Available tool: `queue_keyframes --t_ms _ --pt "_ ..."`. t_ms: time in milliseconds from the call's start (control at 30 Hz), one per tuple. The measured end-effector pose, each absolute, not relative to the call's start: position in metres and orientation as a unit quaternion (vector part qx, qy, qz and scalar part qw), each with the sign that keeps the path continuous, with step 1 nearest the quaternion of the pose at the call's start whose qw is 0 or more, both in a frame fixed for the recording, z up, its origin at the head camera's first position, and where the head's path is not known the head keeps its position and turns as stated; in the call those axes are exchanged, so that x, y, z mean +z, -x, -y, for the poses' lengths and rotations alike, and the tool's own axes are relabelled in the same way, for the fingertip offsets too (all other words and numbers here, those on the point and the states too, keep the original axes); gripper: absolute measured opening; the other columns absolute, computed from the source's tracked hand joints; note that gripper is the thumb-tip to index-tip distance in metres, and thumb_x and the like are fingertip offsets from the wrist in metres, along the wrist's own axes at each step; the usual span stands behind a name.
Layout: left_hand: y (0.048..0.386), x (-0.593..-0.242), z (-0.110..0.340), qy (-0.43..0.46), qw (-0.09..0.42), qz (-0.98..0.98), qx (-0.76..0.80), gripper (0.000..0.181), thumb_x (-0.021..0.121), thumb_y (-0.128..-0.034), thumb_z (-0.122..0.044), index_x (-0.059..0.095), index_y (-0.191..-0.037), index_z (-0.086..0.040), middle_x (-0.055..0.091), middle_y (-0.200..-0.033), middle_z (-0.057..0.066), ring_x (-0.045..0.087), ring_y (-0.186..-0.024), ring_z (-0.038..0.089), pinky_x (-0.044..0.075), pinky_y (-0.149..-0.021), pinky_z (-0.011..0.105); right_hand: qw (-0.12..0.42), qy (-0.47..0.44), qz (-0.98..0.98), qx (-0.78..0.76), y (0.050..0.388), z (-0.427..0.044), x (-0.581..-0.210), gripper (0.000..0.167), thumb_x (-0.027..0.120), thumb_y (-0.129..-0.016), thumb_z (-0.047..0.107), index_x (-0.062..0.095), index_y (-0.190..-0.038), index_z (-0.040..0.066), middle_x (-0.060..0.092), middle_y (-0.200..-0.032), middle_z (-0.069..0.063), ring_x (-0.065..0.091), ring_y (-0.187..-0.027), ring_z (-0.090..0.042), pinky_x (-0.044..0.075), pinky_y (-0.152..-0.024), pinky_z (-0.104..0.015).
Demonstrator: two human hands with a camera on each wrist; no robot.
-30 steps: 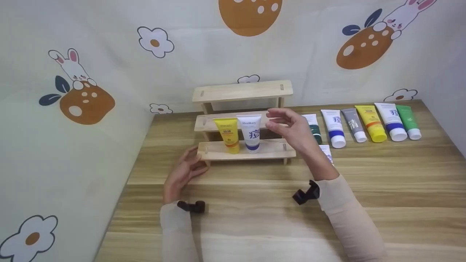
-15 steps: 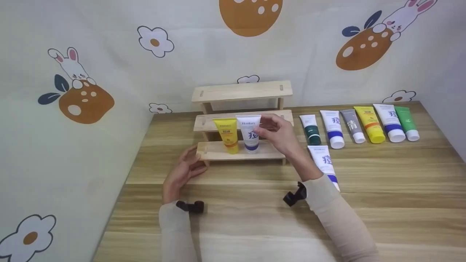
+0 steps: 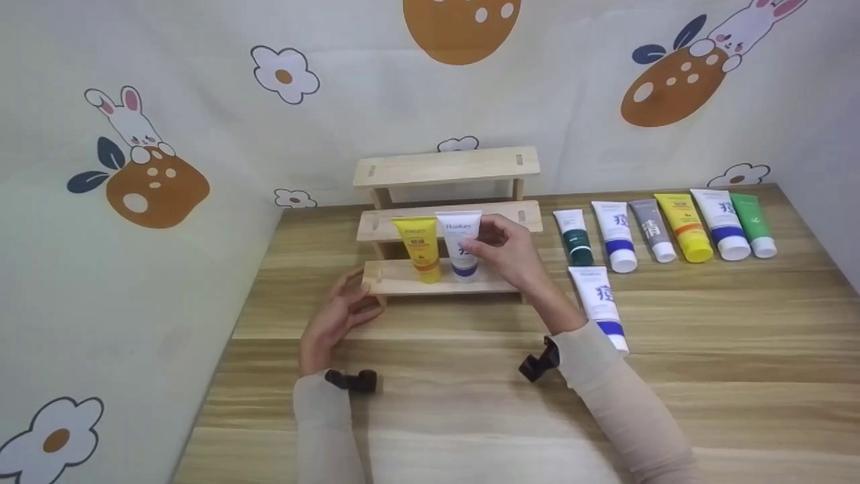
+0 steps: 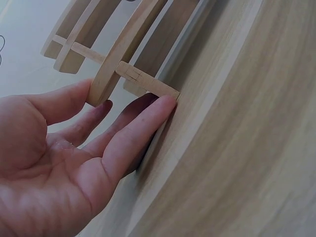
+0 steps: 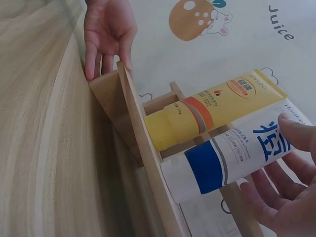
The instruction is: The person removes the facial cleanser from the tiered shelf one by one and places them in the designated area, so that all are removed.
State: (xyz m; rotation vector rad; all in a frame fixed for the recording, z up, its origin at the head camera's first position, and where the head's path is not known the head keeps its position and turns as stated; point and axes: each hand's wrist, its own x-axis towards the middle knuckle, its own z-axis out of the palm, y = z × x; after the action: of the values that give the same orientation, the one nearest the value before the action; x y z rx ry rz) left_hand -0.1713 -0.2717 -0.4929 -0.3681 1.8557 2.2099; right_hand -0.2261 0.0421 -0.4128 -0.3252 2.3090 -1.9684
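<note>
A three-step wooden display stand [image 3: 447,168] stands on the table. On its lowest step a yellow squeeze tube [image 3: 420,249] and a white squeeze tube [image 3: 458,232] with a blue band stand upright on their caps, side by side. My right hand [image 3: 509,254] holds the white tube from its right side, thumb on the front and fingers behind, as the right wrist view shows. My left hand [image 3: 336,323] holds the left end of the lowest step; in the left wrist view the thumb [image 4: 69,101] lies against the board [image 4: 118,54] and a fingertip touches the leg [image 4: 148,81].
To the right lies a row of tubes: dark green and white [image 3: 573,238], white and blue [image 3: 615,235], grey [image 3: 653,232], yellow [image 3: 684,228], another white and blue [image 3: 722,222], green [image 3: 756,225]. Another white tube [image 3: 598,306] lies in front. A patterned cloth [image 3: 376,87] hangs behind.
My right hand has come in leftward and taken hold of the white tube, which was standing on the lowest step. My left hand has stayed at the stand.
</note>
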Motion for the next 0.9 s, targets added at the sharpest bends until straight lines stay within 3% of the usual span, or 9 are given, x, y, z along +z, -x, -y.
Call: queue_keyframes --t_ms 400,700,900 --pt "0.172 -0.493 0.272 0.128 0.114 -0.638 0.750 0.051 0.046 -0.1061 -0.013 0.031 -0.155 -0.015 0.061 -0.127 0.013 0.065 -0.112 0.026 0.060 -0.098 0.040 0.027 0.099 -0.751 -0.652 0.226 -0.039 -0.417 0.038 0.081 -0.085 0.013 0.067 -0.117 0.001 0.069 -0.118 -0.017 0.062 -0.109 -0.023 0.053 -0.099 -0.033" --pt "0.170 -0.493 0.272 0.139 0.114 -0.643 0.744 0.048 0.044 -0.1064 -0.014 0.036 -0.153 -0.019 0.050 -0.145 0.020 0.064 -0.116 0.028 0.060 -0.099 0.042 0.051 0.083 -0.758 -0.645 0.219 -0.048 -0.407 0.038 0.078 -0.088 0.014 0.065 -0.122 0.003 0.068 -0.124 -0.016 0.064 -0.115 -0.027 0.054 -0.104 -0.039" --pt "0.171 -0.492 0.274 0.136 0.116 -0.641 0.746 0.051 0.046 -0.1058 -0.014 0.033 -0.154 -0.019 0.050 -0.143 0.019 0.064 -0.117 0.028 0.059 -0.101 0.042 0.028 0.090 -0.768 -0.634 0.211 -0.063 -0.397 0.033 0.076 -0.088 0.011 0.065 -0.117 0.001 0.068 -0.115 -0.016 0.062 -0.104 -0.021 0.053 -0.091 -0.028"
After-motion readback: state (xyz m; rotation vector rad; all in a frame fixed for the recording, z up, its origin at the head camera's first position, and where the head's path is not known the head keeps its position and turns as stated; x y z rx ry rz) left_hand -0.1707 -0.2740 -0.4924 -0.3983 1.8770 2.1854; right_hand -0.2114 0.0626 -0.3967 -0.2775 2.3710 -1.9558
